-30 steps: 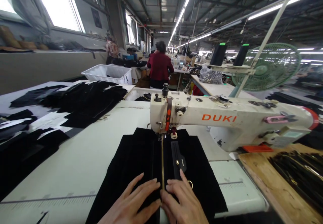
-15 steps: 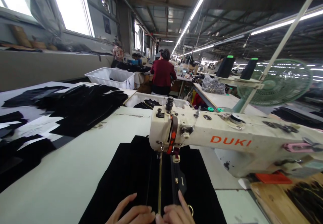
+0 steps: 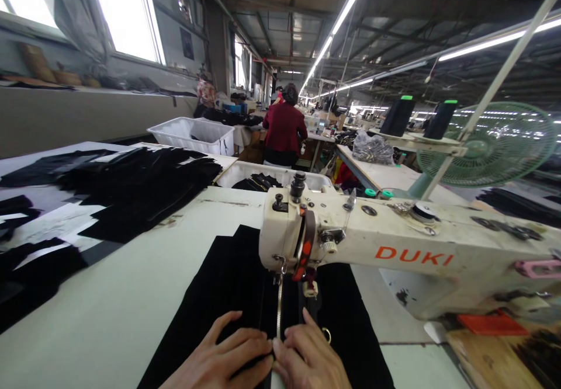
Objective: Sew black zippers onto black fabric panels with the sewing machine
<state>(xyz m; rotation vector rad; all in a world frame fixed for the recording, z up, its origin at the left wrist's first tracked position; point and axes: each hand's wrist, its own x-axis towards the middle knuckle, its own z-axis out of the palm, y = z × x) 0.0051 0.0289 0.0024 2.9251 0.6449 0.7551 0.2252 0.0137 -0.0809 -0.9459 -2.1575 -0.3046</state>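
My left hand (image 3: 221, 358) and my right hand (image 3: 310, 360) lie flat, side by side, on a black fabric panel (image 3: 228, 284) on the sewing table. Between their fingertips runs a gold zipper (image 3: 279, 313) that leads up under the needle of the white DUKI sewing machine (image 3: 394, 249). A small metal ring (image 3: 326, 334) lies on the cloth by my right hand. Both hands press the cloth down and grip nothing.
Stacks of black cut pieces (image 3: 135, 181) cover the table at left. White bins (image 3: 195, 135) stand behind. A person in a red top (image 3: 284, 135) sits ahead, back turned. A green fan (image 3: 486, 143) and thread cones (image 3: 397, 115) stand at right, a wooden tray (image 3: 491, 360) at lower right.
The fabric and zipper have fed forward under the machine's head; my hands have followed it closer to the needle. The view tilted up, then down a little.
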